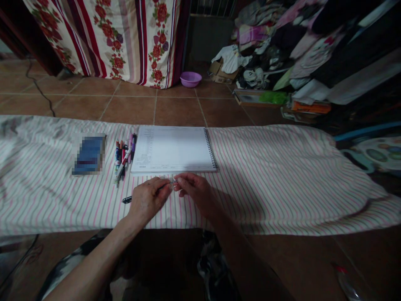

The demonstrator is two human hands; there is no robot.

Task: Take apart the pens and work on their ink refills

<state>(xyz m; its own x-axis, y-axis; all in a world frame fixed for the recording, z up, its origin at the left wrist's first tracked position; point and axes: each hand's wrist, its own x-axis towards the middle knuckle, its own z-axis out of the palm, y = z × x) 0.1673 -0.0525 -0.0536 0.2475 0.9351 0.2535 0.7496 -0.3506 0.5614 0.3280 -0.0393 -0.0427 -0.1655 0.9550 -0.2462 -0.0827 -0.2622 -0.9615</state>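
I see a long surface (282,175) under a cloth (56,200) with pink and grey stripes; behind it are brown floor tiles (175,110) and a flowered curtain (131,46). Two bare forearms (106,242) reach inward, and the hands meet just before the white, spiral-bound notebook (180,148). The fingers of the left hand (144,197) are closed around a slim pen (127,200), whose shiny black end comes out slantwise behind. The fingers of the right hand (197,189) pinch together at its thin front end.
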